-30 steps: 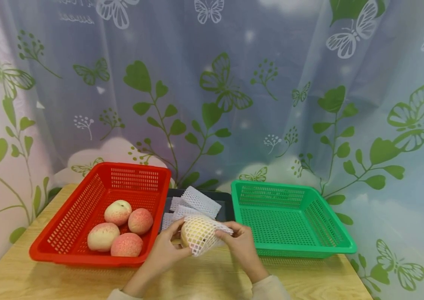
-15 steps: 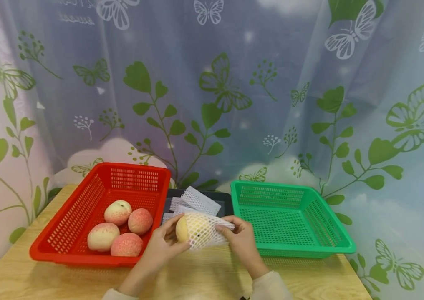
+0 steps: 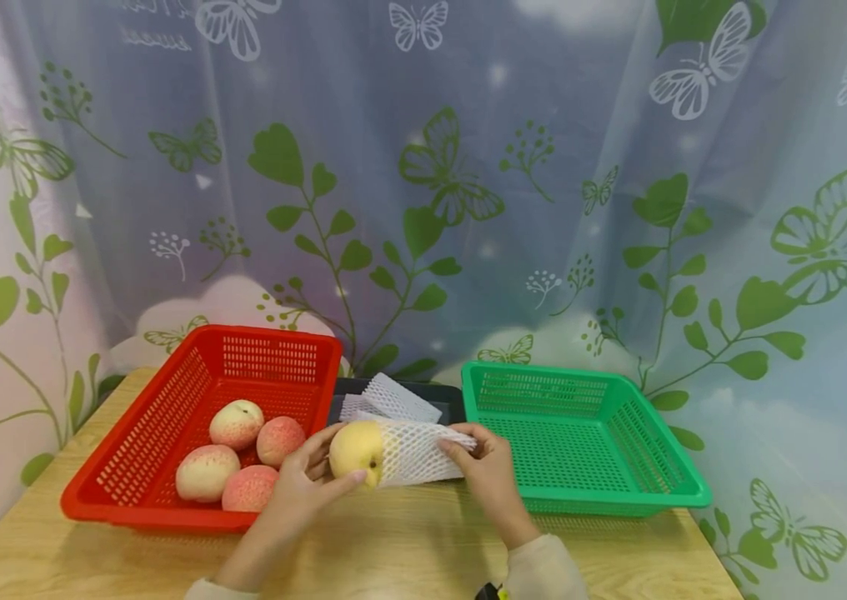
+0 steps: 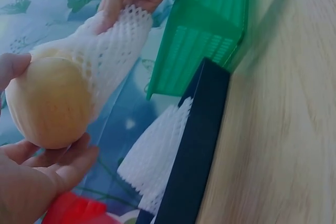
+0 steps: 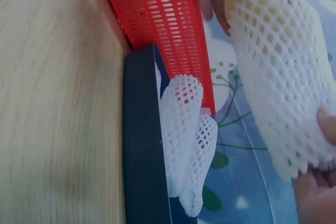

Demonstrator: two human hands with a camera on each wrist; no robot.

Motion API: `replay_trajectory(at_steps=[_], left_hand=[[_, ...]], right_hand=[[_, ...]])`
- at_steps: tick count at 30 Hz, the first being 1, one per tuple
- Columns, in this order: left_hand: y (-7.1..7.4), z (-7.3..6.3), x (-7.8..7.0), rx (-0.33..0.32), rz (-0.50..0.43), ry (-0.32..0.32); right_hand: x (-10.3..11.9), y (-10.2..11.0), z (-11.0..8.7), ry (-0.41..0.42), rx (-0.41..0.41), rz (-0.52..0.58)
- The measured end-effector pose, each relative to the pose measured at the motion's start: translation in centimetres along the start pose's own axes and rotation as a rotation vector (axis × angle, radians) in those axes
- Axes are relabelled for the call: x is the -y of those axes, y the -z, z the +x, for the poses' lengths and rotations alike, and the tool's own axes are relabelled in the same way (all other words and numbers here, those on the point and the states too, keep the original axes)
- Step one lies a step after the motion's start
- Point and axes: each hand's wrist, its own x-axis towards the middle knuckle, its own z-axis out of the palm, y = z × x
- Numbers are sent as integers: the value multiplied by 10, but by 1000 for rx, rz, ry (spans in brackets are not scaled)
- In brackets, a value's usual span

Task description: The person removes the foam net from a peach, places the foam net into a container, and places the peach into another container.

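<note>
A round yellow fruit (image 3: 352, 450) with a dark spot on one end is held up over the table in my left hand (image 3: 303, 492), thumb in front and fingers behind. A white foam net sleeve (image 3: 419, 452) covers the fruit's right end and stretches away from it. My right hand (image 3: 489, 471) pinches the far end of that sleeve between thumb and fingers. In the left wrist view, much of the fruit (image 4: 52, 103) is bare. The right wrist view shows the sleeve (image 5: 278, 77) hanging long, with its open mesh around the fruit's end.
A red basket (image 3: 146, 518) with several peaches stands at left. Behind my hands, a dark tray (image 3: 455, 408) holds more foam net sleeves (image 3: 403, 400). The green basket (image 3: 596, 500) stands at right, and a patterned curtain (image 3: 423, 250) hangs behind the table (image 3: 393, 558).
My left hand has moved left with the fruit, and more of the fruit is now outside the sleeve. The sleeve is stretched longer; my right hand keeps its pinch, shifting slightly right.
</note>
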Motion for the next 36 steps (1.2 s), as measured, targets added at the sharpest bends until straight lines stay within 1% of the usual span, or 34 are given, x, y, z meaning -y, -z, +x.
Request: replay_trajectory(at_steps=[6,12,15,20,23,25,28,30,32,36], left_hand=[[15,-3,-9,-60,0,66],[35,-6,-11,-115,28,147],[43,-8,-9,-119,18,164],[53,-12,-9,-121,9,156],[58,-14,-10,-122,16,169],[61,-16,-12,-124,30,198],[67,-18,-16,-112,49,227],[71,-18,-19,-100,58,240],[76,-17,-22,-88,68,232],[84,-14,-28,-90,142,206]], right_hand=[[1,4,9,-2,-63,-75],[3,0,17,-12,-62,-107],[3,-4,24,-23,-60,-100],[-2,-15,38,-57,-97,-87],[-7,-22,48,-79,-108,-78],[-11,-27,54,-88,-99,-86],[-16,-35,60,-110,-69,-106],[-21,-40,61,-123,-48,-140],[-27,-45,62,-138,-36,-171],[-41,-51,62,-159,-35,-232]])
